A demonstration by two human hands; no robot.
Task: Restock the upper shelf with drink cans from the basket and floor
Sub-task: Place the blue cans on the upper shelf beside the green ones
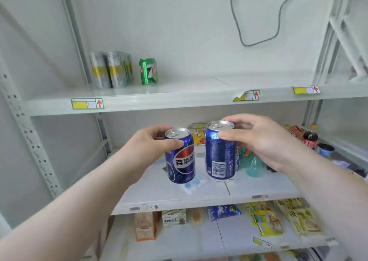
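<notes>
My left hand [151,143] grips a blue cola can [180,159] by its top rim, logo toward me. My right hand [256,139] grips a second blue can [220,153] near its top, barcode toward me. Both cans are upright and held side by side in front of the middle shelf, below the upper shelf [179,101]. On the upper shelf at the back left stand silver-and-yellow cans [110,69] and, to their right, one green can [148,71]. The basket and the floor are out of view.
White metal shelving with perforated uprights [29,137] on the left. The middle shelf [199,199] holds a teal plastic item, snack packets and bottles at the right. Lower shelves carry snack bags [264,219]. A grey cable [258,37] hangs on the wall behind the upper shelf.
</notes>
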